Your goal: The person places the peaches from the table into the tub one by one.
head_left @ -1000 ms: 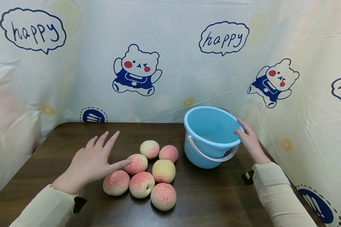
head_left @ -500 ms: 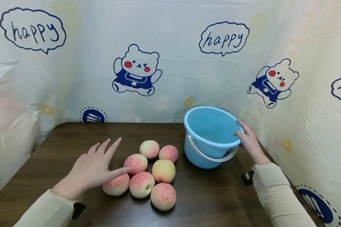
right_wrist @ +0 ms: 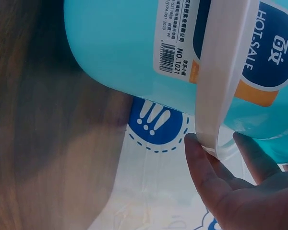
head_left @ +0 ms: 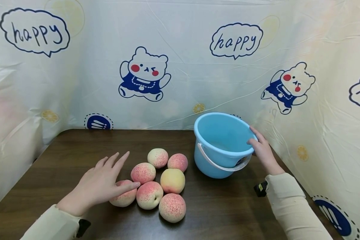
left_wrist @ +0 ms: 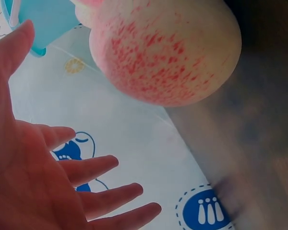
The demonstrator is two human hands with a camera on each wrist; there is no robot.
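Observation:
Several peaches lie bunched mid-table, among them a yellow peach (head_left: 172,181) and a pink-speckled peach (head_left: 172,208) nearest the front. My left hand (head_left: 100,181) hovers at their left, fingers spread, and overlaps the leftmost peach (head_left: 126,196). In the left wrist view nothing is in that hand, and a large speckled peach (left_wrist: 165,52) shows beyond the thumb. To the right stands a light blue bucket (head_left: 208,165), its white handle (head_left: 211,161) hanging down at the front. My right hand (head_left: 263,152) grips the bucket's right rim, thumb over the inside and fingers outside.
The dark wooden table (head_left: 222,213) ends at a printed cloth (head_left: 186,66) that hangs behind and at both sides. A paper label (right_wrist: 170,48) is stuck on the bucket's wall. Each sleeve has a black wrist piece at its cuff.
My left hand has come down and slightly nearer, its thumb passing from the upper-left peach to beside the lower middle one. The right hand, bucket and peaches stay put.

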